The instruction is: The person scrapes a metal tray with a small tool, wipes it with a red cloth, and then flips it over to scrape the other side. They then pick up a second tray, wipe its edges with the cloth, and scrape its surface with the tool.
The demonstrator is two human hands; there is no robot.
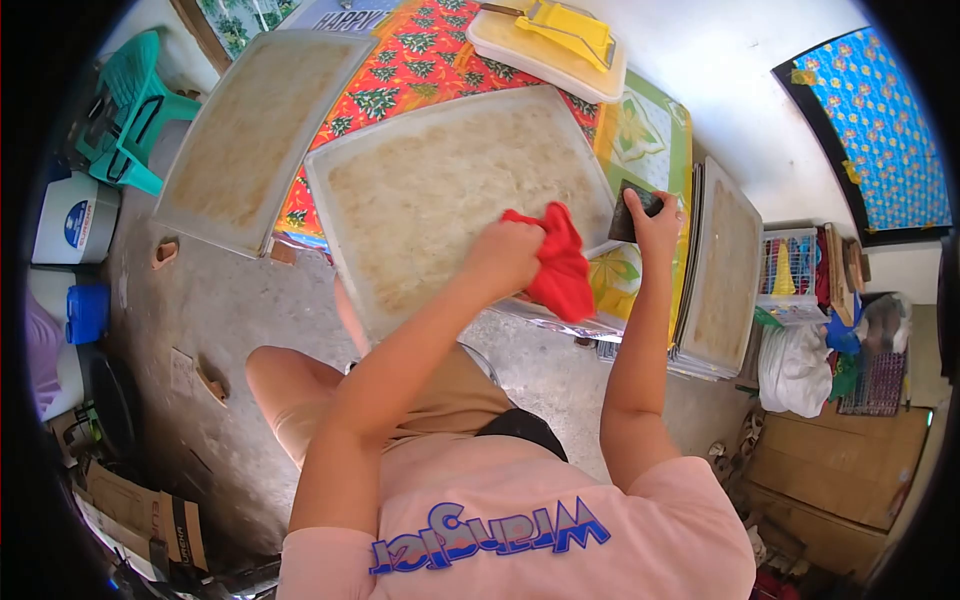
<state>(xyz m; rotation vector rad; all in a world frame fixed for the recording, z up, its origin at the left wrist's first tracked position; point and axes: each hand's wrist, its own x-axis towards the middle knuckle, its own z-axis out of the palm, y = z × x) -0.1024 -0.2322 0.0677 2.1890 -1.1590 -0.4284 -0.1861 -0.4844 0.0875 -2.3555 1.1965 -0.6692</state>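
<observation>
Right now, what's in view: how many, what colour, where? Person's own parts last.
Red cloth: one, red, in left grip
Block: one, dark, in right grip
Panels: two, beige, table and left
Panel stack: count unclear, beige, right
Tub: one, white, far table
Tool: one, yellow, on tub
Table: one, red-green cover, centre
Chair: count unclear, green, left
Container: one, blue, left
Bag: one, white, right
Edge clutter: uncounted, mixed colours, sides
Shirt: one, pink, bottom
Hands: two, bare, centre

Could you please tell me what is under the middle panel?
A red tree-print tablecloth shows along its far edge; the middle panel hides whatever lies directly beneath.
</observation>
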